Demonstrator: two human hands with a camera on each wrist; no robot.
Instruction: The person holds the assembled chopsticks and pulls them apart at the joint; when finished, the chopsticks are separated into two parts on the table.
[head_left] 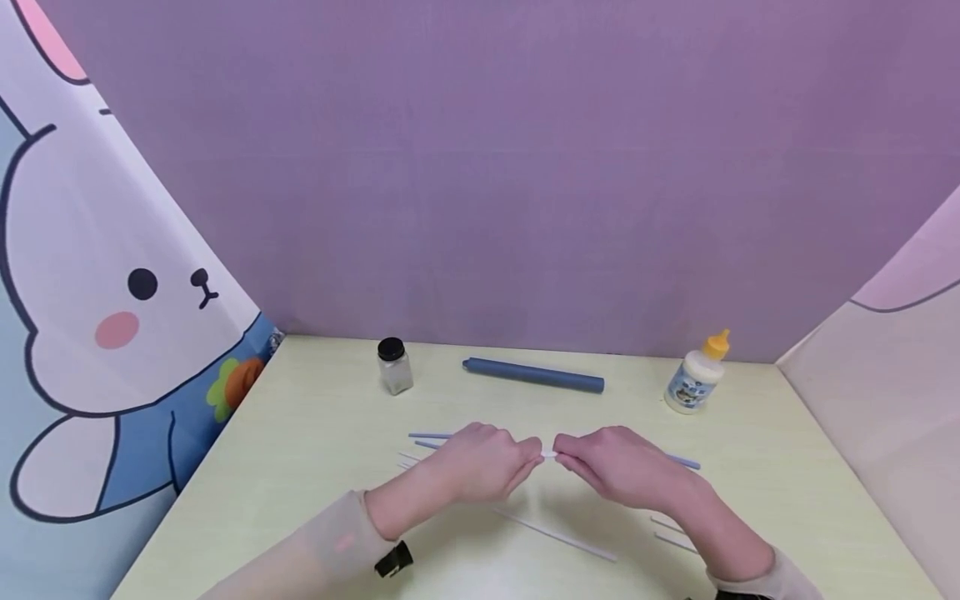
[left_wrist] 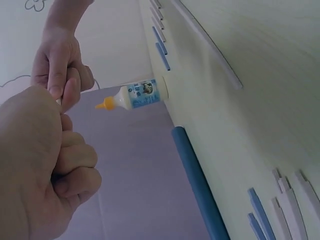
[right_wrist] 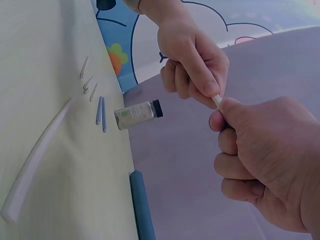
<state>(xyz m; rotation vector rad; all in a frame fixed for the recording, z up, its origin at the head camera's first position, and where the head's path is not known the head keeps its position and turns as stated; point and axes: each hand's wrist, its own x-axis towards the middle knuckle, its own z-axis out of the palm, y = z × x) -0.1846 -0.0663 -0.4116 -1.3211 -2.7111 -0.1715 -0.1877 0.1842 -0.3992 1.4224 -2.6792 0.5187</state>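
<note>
Above the middle of the table, my left hand (head_left: 487,464) and my right hand (head_left: 630,468) meet almost fingertip to fingertip. Between them shows a short bit of a thin white stick-like piece (right_wrist: 217,100), pinched from either side by thumb and finger. Most of this piece is hidden inside the hands. In both wrist views the remaining fingers are curled in. A long pale stick (head_left: 557,536) lies on the table below the hands. Blue sticks (head_left: 429,436) and pale sticks partly show behind the left forearm, and another blue stick (head_left: 684,461) behind the right.
Along the back of the table stand a small clear jar (head_left: 395,375) with a black lid and a white glue bottle (head_left: 690,387) with a yellow nozzle. A thick dark-blue roll (head_left: 536,375) lies between them. More pale sticks (head_left: 675,542) lie beside the right forearm.
</note>
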